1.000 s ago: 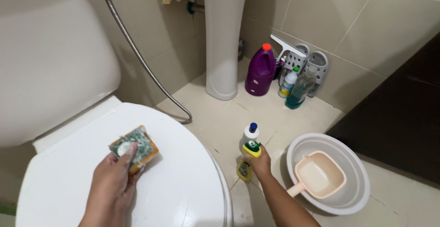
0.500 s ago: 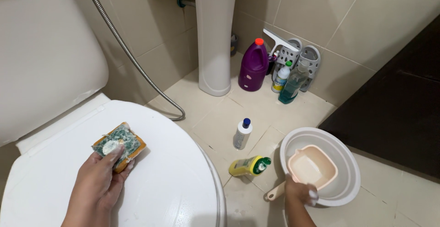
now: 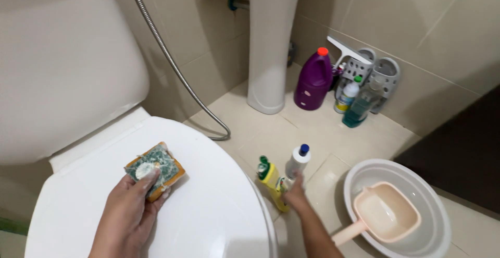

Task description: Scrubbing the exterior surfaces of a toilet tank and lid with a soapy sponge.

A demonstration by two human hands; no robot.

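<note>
Our left hand [image 3: 127, 213] pinches the soapy sponge [image 3: 155, 168] flat on the toilet lid [image 3: 208, 211] at nine o'clock; our right hand [image 3: 297, 193] grips the tilted yellow bottle [image 3: 272, 182] at three o'clock, steadying it on the floor [image 3: 271, 133].

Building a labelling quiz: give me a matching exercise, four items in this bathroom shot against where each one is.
Things:
1. sponge
2. yellow bottle
3. pink dipper
4. purple jug

Places:
A. inside the white basin
B. held by the left hand on the toilet lid
C. on the floor by the sink pedestal
D. at the right hand

Pairs: 1-B, 2-D, 3-A, 4-C
</note>
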